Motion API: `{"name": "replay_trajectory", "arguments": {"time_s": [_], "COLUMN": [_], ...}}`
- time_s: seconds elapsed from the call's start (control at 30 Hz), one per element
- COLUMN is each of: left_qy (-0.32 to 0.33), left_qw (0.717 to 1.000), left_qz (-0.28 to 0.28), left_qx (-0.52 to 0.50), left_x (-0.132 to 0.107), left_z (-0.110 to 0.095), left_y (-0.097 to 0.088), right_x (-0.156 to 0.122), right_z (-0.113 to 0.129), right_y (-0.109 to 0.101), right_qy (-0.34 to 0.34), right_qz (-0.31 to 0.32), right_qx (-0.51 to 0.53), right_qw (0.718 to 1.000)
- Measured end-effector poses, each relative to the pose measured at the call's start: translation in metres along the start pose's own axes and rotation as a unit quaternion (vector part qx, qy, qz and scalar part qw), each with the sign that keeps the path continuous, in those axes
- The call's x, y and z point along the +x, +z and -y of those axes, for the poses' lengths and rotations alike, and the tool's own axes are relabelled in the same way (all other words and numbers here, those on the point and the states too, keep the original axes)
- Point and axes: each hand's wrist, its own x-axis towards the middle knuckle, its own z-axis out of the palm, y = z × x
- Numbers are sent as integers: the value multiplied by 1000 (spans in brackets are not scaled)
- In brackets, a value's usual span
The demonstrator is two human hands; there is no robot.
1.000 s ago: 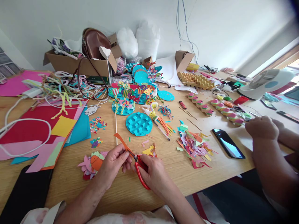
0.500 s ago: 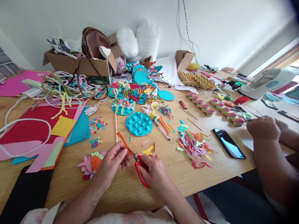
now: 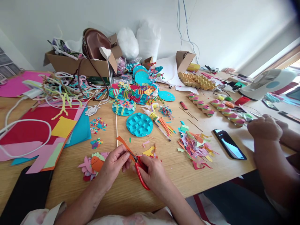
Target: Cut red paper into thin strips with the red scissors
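Between the thumb and fingers of my left hand (image 3: 117,160) is an orange paper strip (image 3: 122,142), its free end pointing up and away. My right hand (image 3: 152,171) grips red-handled scissors (image 3: 142,178), with the blades against the strip near my left fingertips. Whether the blades are fully closed is hard to make out. Left of my hands lies a small pile of paper fish cutouts (image 3: 90,167), an orange one on top. Yellow paper scraps (image 3: 149,151) lie just beyond my right hand. A round blue woven-paper disc (image 3: 139,124) sits further off.
Coloured paper sheets (image 3: 35,125) and a white cable (image 3: 49,132) cover the left side. To the right are a heap of paper scraps (image 3: 195,147), a phone (image 3: 229,144) and another person's hand (image 3: 264,128). A cardboard box (image 3: 77,67) and decorated fish pieces (image 3: 133,92) stand behind.
My hands and the scissors have shifted very slightly, and the strip's free end sits a little lower. Everything else looks the same.
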Motion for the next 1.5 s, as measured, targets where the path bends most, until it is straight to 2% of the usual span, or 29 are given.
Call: {"name": "replay_trajectory", "arguments": {"time_s": [0.3, 0.5, 0.73, 1.27, 1.5], "left_qy": [-2, 16, 26, 34, 29], "left_qw": [1000, 1000, 998, 997, 997], "left_qz": [11, -21, -30, -14, -21], "left_qx": [-11, 1, 46, 71, 70], "left_x": [1, 2, 2, 1, 1], "left_z": [2, -1, 1, 2, 0], "left_y": [-1, -2, -3, -1, 1], "right_x": [0, 1, 1, 0, 1], "right_z": [-6, -4, -4, 0, -5], "right_y": [3, 1, 4, 5, 7], "right_qy": [-16, -12, -1, 7, -14], "right_qz": [-16, -17, -15, -16, -29], "right_qx": [-14, -9, -10, 12, -3], "right_qw": [1000, 1000, 1000, 1000, 999]}}
